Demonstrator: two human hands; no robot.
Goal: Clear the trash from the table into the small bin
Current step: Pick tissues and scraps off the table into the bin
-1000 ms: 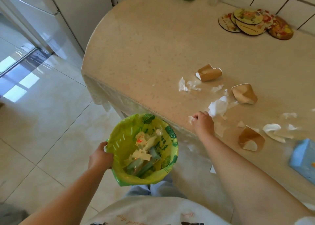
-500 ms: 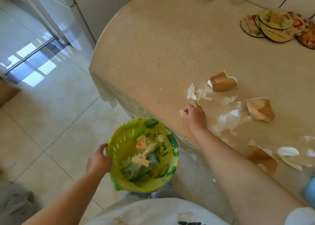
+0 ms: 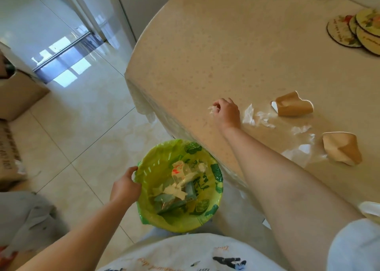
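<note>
Small bin (image 3: 205,224), green-lined, taken as landmark: held below the table (image 3: 205,44) edge, part-filled with wrappers and paper; left hand (image 3: 125,187) closed around its near-left rim, thumb over the liner; right hand (image 3: 227,111) up and right of the bin on the tabletop, fingers curled shut on a small white paper scrap (image 3: 211,109) at its fingertips; further crumpled tissue pieces (image 3: 257,117) lie just beyond that hand, farther right of the bin; two torn brown paper cups (image 3: 294,106) and (image 3: 342,149) farther right again; round coasters (image 3: 353,31) far from the bin, likely not trash. Handling, by judgement: scraps very light, soft, apt to flutter, best pinched or gathered in a bunch; cups light, easily crushed, taken by the torn rim or wall.
</note>
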